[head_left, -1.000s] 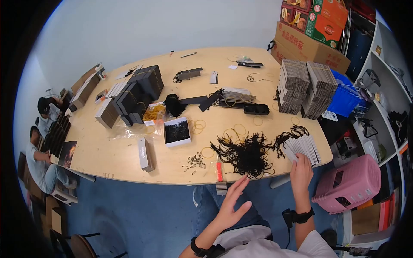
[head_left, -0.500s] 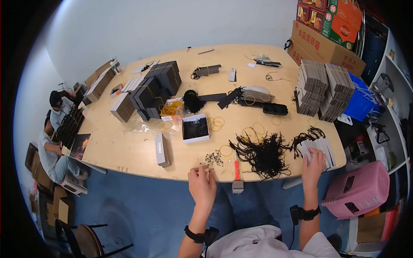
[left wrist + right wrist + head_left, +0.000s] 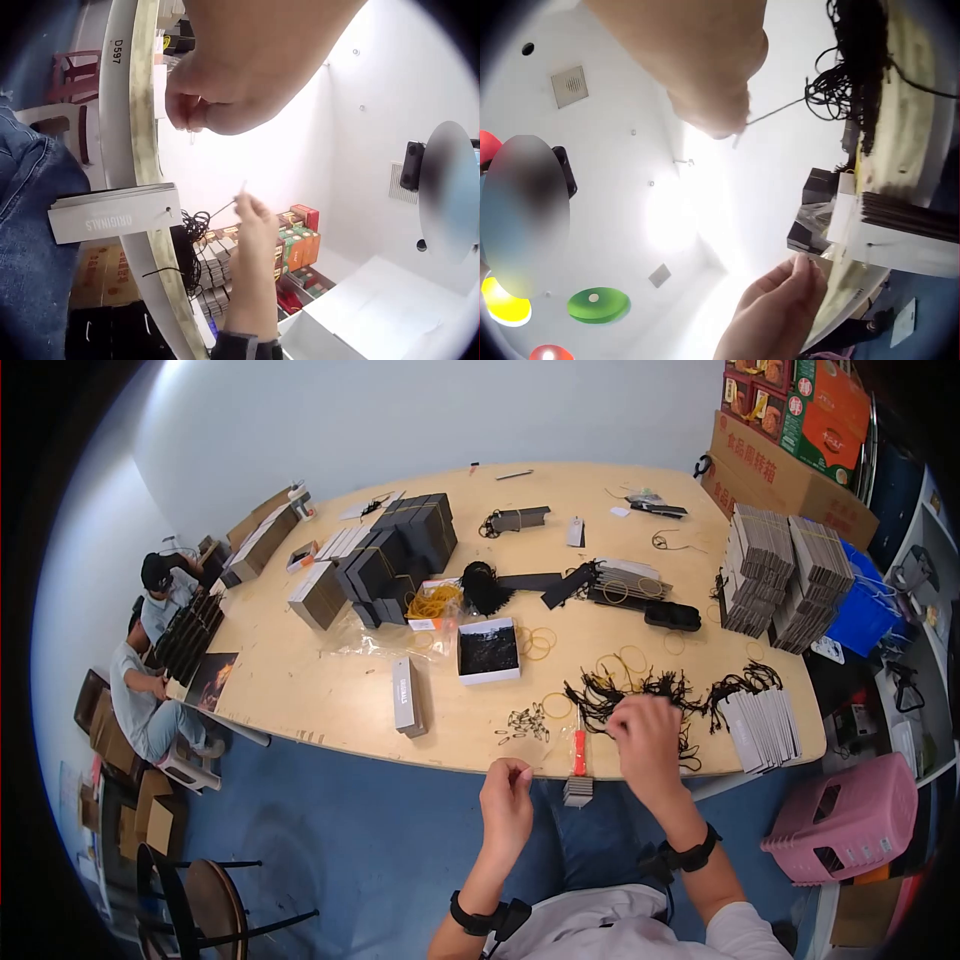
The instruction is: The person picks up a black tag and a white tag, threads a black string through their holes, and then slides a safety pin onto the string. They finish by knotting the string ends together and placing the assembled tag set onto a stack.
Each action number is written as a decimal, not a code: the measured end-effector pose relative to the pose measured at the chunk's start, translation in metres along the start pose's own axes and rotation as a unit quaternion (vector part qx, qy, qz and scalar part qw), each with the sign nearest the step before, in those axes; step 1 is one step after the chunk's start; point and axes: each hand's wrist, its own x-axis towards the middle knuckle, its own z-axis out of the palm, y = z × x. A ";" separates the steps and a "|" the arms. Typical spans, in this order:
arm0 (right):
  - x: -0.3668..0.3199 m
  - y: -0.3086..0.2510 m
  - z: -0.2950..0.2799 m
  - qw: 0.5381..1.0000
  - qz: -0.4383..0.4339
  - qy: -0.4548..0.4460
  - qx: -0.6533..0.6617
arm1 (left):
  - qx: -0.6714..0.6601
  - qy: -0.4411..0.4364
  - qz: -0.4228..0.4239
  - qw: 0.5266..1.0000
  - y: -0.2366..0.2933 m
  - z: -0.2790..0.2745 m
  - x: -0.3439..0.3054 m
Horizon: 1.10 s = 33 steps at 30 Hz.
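Observation:
My left hand (image 3: 507,800) is at the table's front edge, thumb and fingertips pinching a small metal pin (image 3: 192,138), mostly hidden by the fingers. Just beyond it lies a loose pile of similar small pins (image 3: 524,725). My right hand (image 3: 650,748) is over the heap of black cords (image 3: 592,698), covering part of it. It pinches one black cord (image 3: 776,112) by a pale tip, and the cord stretches back to the heap. Between the hands, a stack of grey tags (image 3: 112,217) juts over the table edge, near a red-handled tool (image 3: 580,752).
White tags (image 3: 762,730) with black cords lie fanned at the right. A white box (image 3: 489,678) of black bits and an upright grey box (image 3: 403,700) stand left. Bundled grey card stacks (image 3: 760,565) rise at the back right. Two people sit far left.
My right hand has left the white tags and moved left to the cord heap, picking up a cord. My left hand went to the pin pile, then drew back toward me with a pin.

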 end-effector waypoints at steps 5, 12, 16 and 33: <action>0.005 -0.013 -0.011 0.939 0.049 0.130 0.316 | -0.043 0.006 0.018 0.999 0.015 0.005 -0.012; -0.046 -0.035 0.006 0.819 0.209 -0.171 0.505 | -0.086 0.057 0.050 0.993 0.019 0.017 -0.019; -0.048 -0.036 0.008 0.783 0.253 -0.181 0.539 | -0.065 0.059 0.079 0.993 0.020 0.019 -0.022; -0.051 -0.037 0.021 0.722 0.301 -0.195 0.592 | -0.148 0.078 0.061 0.984 0.019 0.026 -0.034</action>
